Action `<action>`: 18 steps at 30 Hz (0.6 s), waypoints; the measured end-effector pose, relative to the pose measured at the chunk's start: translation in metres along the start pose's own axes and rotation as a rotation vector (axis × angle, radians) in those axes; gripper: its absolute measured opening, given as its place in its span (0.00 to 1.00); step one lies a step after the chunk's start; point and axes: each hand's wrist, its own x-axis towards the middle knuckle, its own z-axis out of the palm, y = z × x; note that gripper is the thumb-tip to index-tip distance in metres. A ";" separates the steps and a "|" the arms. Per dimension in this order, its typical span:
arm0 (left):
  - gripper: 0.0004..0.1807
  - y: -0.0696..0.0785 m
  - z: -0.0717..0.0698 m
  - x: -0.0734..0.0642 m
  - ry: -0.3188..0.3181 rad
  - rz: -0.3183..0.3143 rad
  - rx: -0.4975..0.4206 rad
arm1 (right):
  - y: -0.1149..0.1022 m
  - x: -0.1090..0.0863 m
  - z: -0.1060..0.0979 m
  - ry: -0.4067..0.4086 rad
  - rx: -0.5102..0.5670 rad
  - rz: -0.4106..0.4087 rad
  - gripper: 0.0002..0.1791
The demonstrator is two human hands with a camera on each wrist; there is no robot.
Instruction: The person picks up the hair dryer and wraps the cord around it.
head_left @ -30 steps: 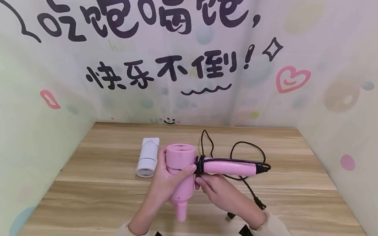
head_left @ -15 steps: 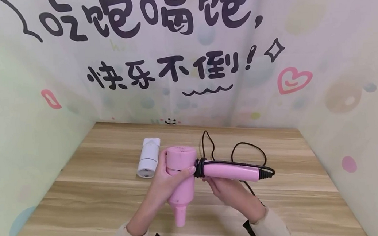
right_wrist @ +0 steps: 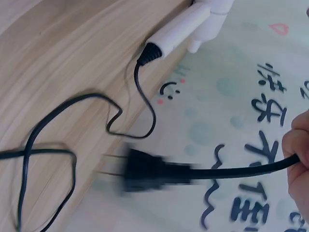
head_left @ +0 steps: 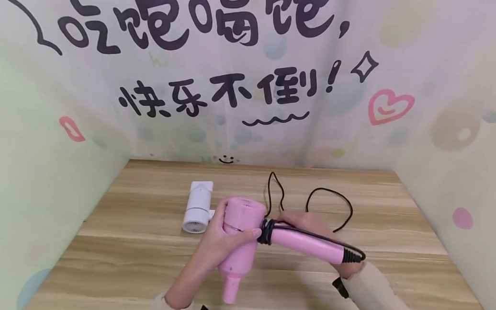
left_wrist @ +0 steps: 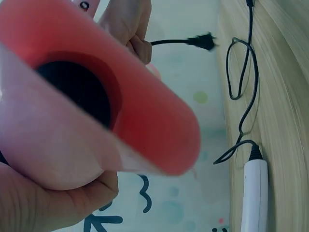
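My left hand (head_left: pixel 215 239) grips the barrel of a pink hair dryer (head_left: pixel 245 213), thumb across its side near the handle. The dryer's nozzle points down toward the table's near side, and its handle slants to the right. Black cord (head_left: pixel 265 232) is wound in several turns round the handle's base. Partly hidden behind that handle, my right hand (head_left: pixel 302 223) is on its far side. In the right wrist view, its curled fingers (right_wrist: pixel 299 145) pinch the cord a little way from the two-pin plug (right_wrist: pixel 145 170), which sticks out free and blurred.
A white hair dryer (head_left: pixel 198 204) lies on the wooden table (head_left: pixel 151 258), left of the pink one. Its black cord (head_left: pixel 350 205) trails in loops across the back right of the table. A printed cloth (head_left: pixel 229 137) hangs behind the table.
My right hand has gone from below the handle round to its far side, carrying the cord's plug end. The dryer has tilted, its handle end swinging nearer to me.
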 end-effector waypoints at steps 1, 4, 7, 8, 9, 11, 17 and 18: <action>0.40 0.000 -0.001 0.000 -0.015 -0.001 0.018 | 0.003 0.002 -0.001 -0.022 -0.039 0.067 0.03; 0.41 -0.003 -0.003 0.001 -0.044 0.004 0.081 | 0.014 0.000 -0.006 -0.051 -0.178 0.206 0.05; 0.43 -0.004 -0.002 0.002 -0.043 0.020 0.156 | 0.017 -0.002 -0.013 -0.024 -0.250 0.239 0.08; 0.44 -0.005 -0.001 0.003 -0.039 0.026 0.180 | 0.017 -0.003 -0.015 -0.013 -0.262 0.230 0.07; 0.45 -0.005 0.000 0.003 -0.032 0.029 0.201 | 0.016 -0.003 -0.017 -0.005 -0.256 0.227 0.07; 0.47 -0.005 0.001 0.003 -0.010 0.030 0.233 | 0.012 -0.003 -0.022 0.019 -0.251 0.216 0.07; 0.48 -0.007 0.004 0.006 0.074 0.032 0.301 | -0.002 -0.003 -0.036 0.074 -0.236 0.201 0.06; 0.47 -0.007 0.004 0.006 0.083 0.032 0.303 | -0.005 -0.003 -0.037 0.068 -0.240 0.210 0.06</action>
